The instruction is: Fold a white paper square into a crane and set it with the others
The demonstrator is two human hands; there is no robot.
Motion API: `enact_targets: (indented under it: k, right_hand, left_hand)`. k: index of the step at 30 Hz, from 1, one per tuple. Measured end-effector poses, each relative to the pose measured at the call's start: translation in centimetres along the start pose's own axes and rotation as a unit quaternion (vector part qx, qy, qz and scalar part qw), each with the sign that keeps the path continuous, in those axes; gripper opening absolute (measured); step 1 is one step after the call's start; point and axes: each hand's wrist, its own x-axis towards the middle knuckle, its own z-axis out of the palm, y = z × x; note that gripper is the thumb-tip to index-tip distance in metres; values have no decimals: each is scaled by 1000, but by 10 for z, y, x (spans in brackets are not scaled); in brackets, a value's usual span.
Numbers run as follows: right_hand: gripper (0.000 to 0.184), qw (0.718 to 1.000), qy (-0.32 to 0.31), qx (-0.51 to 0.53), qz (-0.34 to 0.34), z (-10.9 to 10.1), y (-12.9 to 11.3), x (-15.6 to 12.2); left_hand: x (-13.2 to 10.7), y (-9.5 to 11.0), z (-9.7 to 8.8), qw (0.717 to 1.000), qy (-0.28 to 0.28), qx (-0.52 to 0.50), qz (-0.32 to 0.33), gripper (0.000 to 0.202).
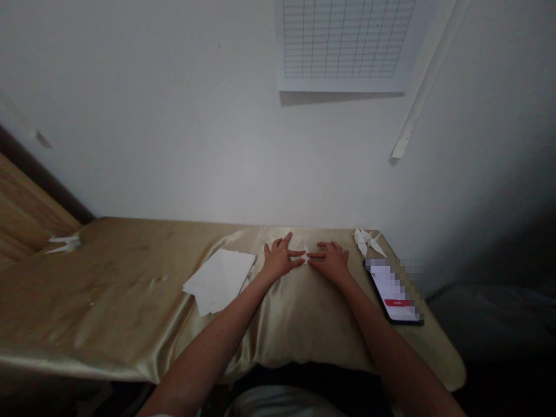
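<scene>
A small piece of folded white paper (306,252) lies on the gold cloth between my two hands. My left hand (280,258) holds its left side with the thumb and index finger, the other fingers spread away. From the opposite side, my right hand (330,260) holds it the same way, thumb and index fingertips on the paper. The fingertips cover part of the piece, and its folds are too small to make out. Beside my left forearm sits a loose stack of white paper sheets (223,279).
Folded white paper cranes (367,242) rest at the table's back right, above a phone (395,295) with a lit screen. Another folded white paper piece (64,244) lies far left. The gold-clothed table (125,278) meets a wall bearing a gridded sheet (343,46).
</scene>
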Motion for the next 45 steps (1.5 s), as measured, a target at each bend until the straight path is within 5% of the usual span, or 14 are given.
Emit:
enact_targets:
  k: [29, 45]
  right_hand:
    - [52, 993, -47, -109, -1, 1, -6, -3]
    - [33, 999, 15, -29, -34, 6, 2, 3]
  left_hand:
    - [5, 1, 10, 998, -22, 67, -1, 61]
    - [3, 8, 9, 995, 59, -79, -7, 23]
